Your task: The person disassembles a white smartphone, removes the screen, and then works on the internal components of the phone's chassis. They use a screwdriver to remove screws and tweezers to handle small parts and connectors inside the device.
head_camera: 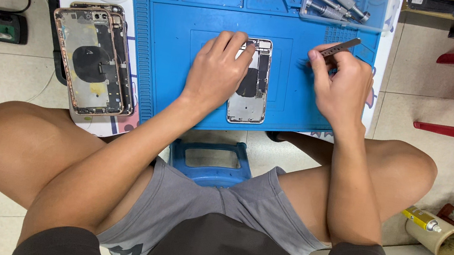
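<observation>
Left hand pins the opened phone; right hand holds tweezers just to its right.

The phone [251, 84] lies on the blue mat [178, 51], long axis running near to far, open side up. The left hand [217, 68] rests flat over the phone's left half, fingers together and reaching to its far end, so it is the nearer hand. The right hand [340, 87] sits on the mat right of the phone, apart from it, pinching tweezers [340, 47] whose tips I cannot make out. More opened phones [95, 63] are stacked at the left, off the mat.
</observation>
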